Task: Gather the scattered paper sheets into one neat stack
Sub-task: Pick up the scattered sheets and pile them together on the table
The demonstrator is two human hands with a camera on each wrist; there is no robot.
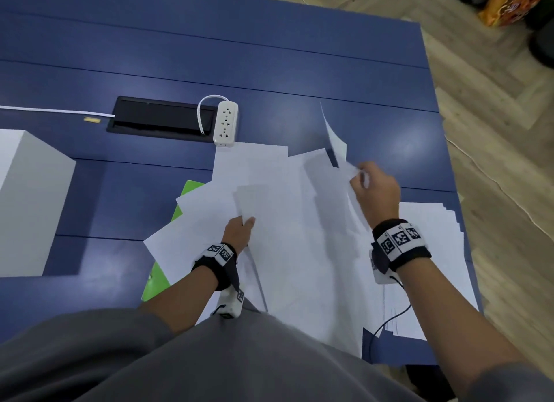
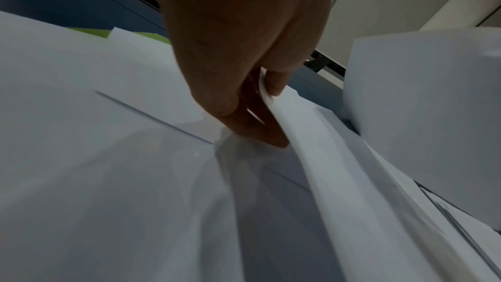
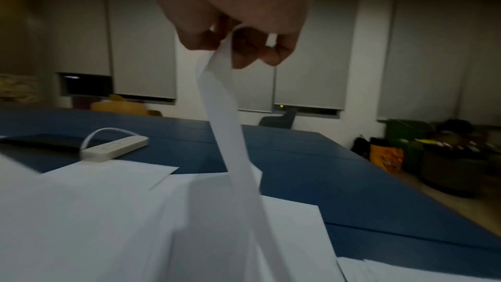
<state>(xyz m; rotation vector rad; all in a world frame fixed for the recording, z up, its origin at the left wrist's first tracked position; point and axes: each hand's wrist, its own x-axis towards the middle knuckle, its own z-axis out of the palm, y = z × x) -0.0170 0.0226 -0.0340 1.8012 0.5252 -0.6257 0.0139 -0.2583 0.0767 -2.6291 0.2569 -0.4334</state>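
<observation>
Blue panelled tabletop (image 1: 269,56) with dark seams running across it. Black rectangular cable hatch (image 1: 159,118) set flush into the top. White plastic power strip (image 1: 226,122) lies just right of the hatch, its white cord looping into the opening. Thin white flat cable (image 1: 54,111) runs from the left edge to the hatch; small yellowish tag (image 1: 92,119) just beside its end. White box-shaped block (image 1: 30,200) stands at the left edge. Bright green flat folder (image 1: 156,278) lies on the table, mostly covered. Herringbone wood floor (image 1: 494,131) on the right; orange patterned bag (image 1: 509,5) and dark bins at the far corner. Grey roller blinds (image 3: 143,50) on the far wall.
</observation>
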